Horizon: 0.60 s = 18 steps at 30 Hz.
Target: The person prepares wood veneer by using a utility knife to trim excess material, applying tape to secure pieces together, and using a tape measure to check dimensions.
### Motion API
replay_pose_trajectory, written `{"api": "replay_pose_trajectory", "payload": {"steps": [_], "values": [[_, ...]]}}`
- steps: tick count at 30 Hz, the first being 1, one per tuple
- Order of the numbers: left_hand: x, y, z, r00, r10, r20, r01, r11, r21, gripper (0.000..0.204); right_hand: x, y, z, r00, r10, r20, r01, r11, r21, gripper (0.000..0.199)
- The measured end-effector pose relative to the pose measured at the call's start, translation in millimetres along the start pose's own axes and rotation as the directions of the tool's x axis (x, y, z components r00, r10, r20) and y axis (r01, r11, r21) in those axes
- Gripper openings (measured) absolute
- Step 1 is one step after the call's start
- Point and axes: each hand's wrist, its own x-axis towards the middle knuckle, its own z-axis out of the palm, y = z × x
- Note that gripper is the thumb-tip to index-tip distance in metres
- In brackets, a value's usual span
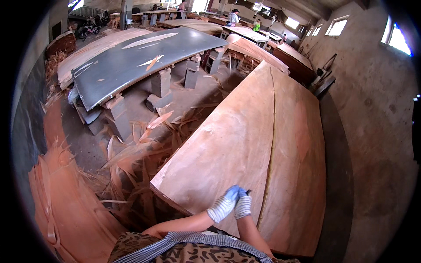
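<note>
Both hands, in striped gloves with blue fingers, meet over the near part of a large stack of wood veneer sheets (228,149). My left hand (224,204) reaches in from the left, its fingers closed against those of the other hand. My right hand (243,204) is closed too, and a short dark object (248,192) sticks out past its fingers. Its kind is too small to make out. What my left fingers hold, if anything, is hidden. Just right of the hands, a long dark seam (272,131) runs down the top sheet.
Torn veneer strips (131,162) litter the floor at the left, beside a pile of reddish sheets (72,210). A dark panel (149,57) rests on concrete blocks (161,83). A bare wall (372,118) bounds the right side. People (233,17) stand among farther stacks.
</note>
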Motion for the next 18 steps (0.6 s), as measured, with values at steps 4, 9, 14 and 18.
{"api": "replay_pose_trajectory", "payload": {"steps": [4,9,14,18], "values": [[6,-48,-14,0.982,-0.175,-0.071,0.126,0.887,-0.444,0.035,21,-33,-33,0.991,-0.009,-0.133,0.032,0.984,0.175,0.011],[-15,-55,1,0.967,-0.215,-0.138,0.100,0.815,-0.571,0.033,-5,-38,-23,0.986,0.036,0.161,-0.046,0.997,0.058,0.013],[-15,-33,3,0.961,-0.274,0.048,0.276,0.919,-0.282,0.022,-25,-22,3,0.980,0.126,0.152,-0.113,0.989,-0.093,0.014],[-8,-21,-1,0.985,-0.173,0.021,0.173,0.985,0.000,0.020,-6,-14,-5,0.999,0.003,-0.052,-0.006,0.998,-0.065,0.013]]}}
